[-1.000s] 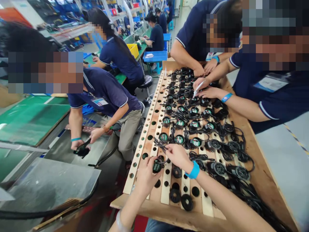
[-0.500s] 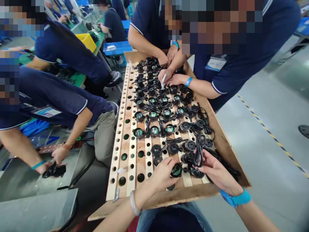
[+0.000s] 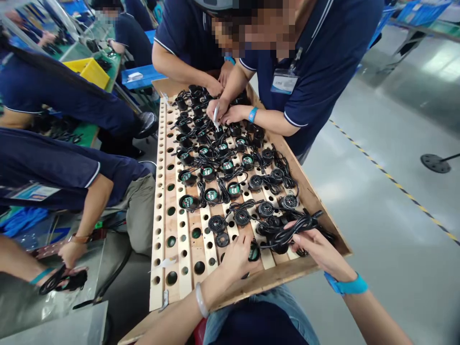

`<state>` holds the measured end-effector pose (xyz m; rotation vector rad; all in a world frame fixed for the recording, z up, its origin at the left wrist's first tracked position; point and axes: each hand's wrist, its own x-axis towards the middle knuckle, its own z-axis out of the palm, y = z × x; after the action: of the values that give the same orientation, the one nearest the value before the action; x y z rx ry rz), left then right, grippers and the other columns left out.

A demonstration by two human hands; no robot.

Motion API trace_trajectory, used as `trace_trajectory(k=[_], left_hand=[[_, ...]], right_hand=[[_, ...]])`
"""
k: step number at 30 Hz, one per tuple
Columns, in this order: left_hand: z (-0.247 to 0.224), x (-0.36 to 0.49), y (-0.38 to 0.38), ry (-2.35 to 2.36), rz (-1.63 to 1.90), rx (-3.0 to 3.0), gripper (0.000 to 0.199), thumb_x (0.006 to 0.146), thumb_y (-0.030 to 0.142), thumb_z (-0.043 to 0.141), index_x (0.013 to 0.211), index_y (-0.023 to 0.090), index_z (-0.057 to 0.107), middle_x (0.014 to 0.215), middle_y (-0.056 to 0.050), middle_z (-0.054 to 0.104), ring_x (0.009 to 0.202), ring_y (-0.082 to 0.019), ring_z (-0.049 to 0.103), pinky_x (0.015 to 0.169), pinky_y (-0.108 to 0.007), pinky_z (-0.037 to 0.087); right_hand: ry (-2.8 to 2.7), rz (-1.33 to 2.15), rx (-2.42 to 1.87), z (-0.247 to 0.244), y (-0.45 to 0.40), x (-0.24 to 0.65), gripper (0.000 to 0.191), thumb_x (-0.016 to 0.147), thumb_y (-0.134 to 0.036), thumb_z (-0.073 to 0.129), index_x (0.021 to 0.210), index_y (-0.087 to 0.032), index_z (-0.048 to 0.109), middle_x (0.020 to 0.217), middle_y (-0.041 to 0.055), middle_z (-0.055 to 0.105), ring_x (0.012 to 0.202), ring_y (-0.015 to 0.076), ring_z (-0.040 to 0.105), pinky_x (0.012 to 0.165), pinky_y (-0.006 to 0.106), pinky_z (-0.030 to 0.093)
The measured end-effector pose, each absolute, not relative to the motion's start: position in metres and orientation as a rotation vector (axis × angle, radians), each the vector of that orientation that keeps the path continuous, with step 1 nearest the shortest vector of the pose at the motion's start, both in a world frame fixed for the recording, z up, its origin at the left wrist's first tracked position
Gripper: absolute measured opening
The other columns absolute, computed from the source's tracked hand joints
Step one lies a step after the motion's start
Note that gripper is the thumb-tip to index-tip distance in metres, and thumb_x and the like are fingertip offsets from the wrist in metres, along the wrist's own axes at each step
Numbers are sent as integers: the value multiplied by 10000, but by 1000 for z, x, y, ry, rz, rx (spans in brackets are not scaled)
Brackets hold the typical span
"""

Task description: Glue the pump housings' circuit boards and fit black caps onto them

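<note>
My left hand (image 3: 235, 256) is closed around a round black housing with a green circuit board inside (image 3: 254, 251), low over the near part of the wooden tray (image 3: 305, 270). In my right hand (image 3: 316, 244) is a bundled black cable (image 3: 293, 232), gripped between thumb and fingers; it appears to run to that housing. Beside my hands lie black round units with slotted faces, one of them a grille-faced unit (image 3: 242, 216). A black ring (image 3: 222, 239) sits just left of them. Farther up stand rows of open housings showing green boards (image 3: 212, 195), with cables between them.
Two co-workers lean over the tray's far end; one hand holds a white pen-like tool (image 3: 216, 115). At left, another person handles a black cabled part (image 3: 72, 280) over a grey surface. A yellow bin (image 3: 88, 72) stands behind. Striped tape (image 3: 395, 182) marks the floor at right.
The view has swung, shifting the tray leftward in the picture. My right hand has tipped the cable bundle from hanging upright to lying nearly level. My left hand still grips the housing.
</note>
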<state>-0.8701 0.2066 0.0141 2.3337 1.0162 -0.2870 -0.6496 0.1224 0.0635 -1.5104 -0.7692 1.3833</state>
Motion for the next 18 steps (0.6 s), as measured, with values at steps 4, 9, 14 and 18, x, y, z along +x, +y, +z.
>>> trace_trajectory(k=[4, 9, 14, 18], left_hand=[[8, -877, 203, 1046, -175, 2296, 425, 718, 286, 684, 1067, 177, 467, 1057, -97, 572, 966, -278, 608, 817, -398, 516], [6, -882, 206, 1045, -7, 2211, 403, 731, 282, 703, 1051, 197, 474, 1040, -69, 589, 938, -234, 621, 812, -357, 522], [17, -868, 209, 998, -264, 2458, 448, 755, 380, 695, 1092, 166, 491, 1056, -110, 612, 887, -278, 656, 724, -369, 532], [25, -861, 214, 888, -454, 2588, 517, 745, 455, 700, 1128, 161, 515, 1065, -121, 623, 843, -275, 674, 685, -340, 525]], right_hand=[[-784, 1345, -1537, 66, 126, -655, 407, 770, -499, 653, 1041, -197, 673, 923, 52, 648, 606, 110, 534, 584, 279, 538], [-761, 1347, -1486, 63, 130, -658, 394, 756, -497, 664, 1007, -193, 666, 908, 45, 648, 620, 119, 554, 594, 293, 547], [-685, 1318, -1467, 52, 137, -657, 390, 737, -522, 675, 893, -164, 664, 733, 23, 614, 641, 140, 572, 541, 270, 533], [-678, 1289, -1529, 48, 144, -658, 422, 722, -570, 666, 764, -151, 646, 675, 14, 603, 551, 128, 559, 506, 278, 522]])
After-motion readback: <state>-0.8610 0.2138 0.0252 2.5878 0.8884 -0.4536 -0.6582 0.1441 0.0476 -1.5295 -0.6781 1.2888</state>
